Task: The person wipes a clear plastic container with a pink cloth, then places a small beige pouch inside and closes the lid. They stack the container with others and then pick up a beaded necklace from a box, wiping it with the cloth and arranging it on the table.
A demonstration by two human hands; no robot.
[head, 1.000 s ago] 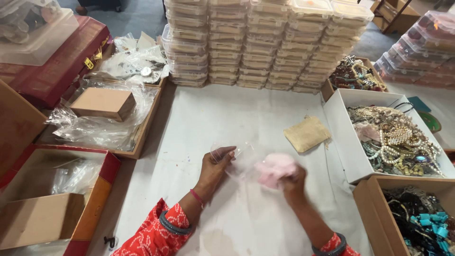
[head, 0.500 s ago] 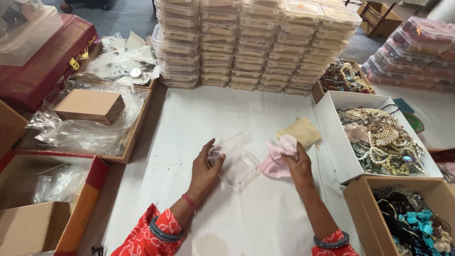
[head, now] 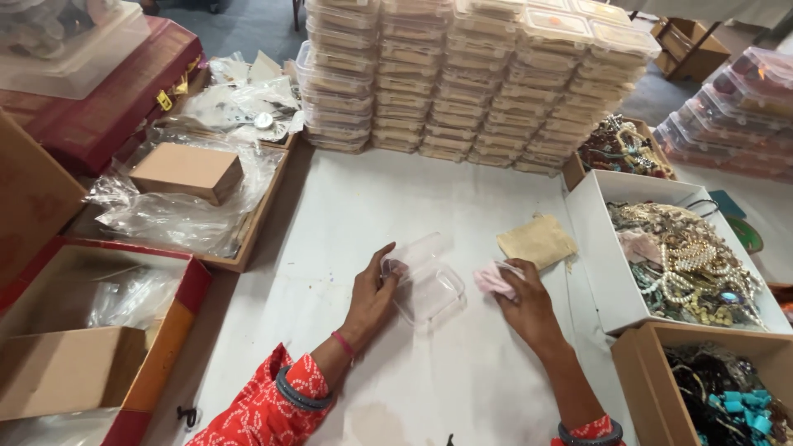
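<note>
Near the middle of the frame, my left hand [head: 373, 293] rests on the white table [head: 347, 215], fingers curled loosely against the left edge of a clear plastic box [head: 428, 289] lying open, its lid tilted up behind it. Just right of the box, my right hand [head: 529, 310] is closed around a pink cloth [head: 493, 279]. A tan pouch [head: 537, 241] lies just above it, with stacked boxes [head: 462, 74] along the top.

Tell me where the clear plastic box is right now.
In the head view the clear plastic box lies open on the white table, near the centre, under the left hand and just left of the right hand, which rests on a pink cloth.
</note>
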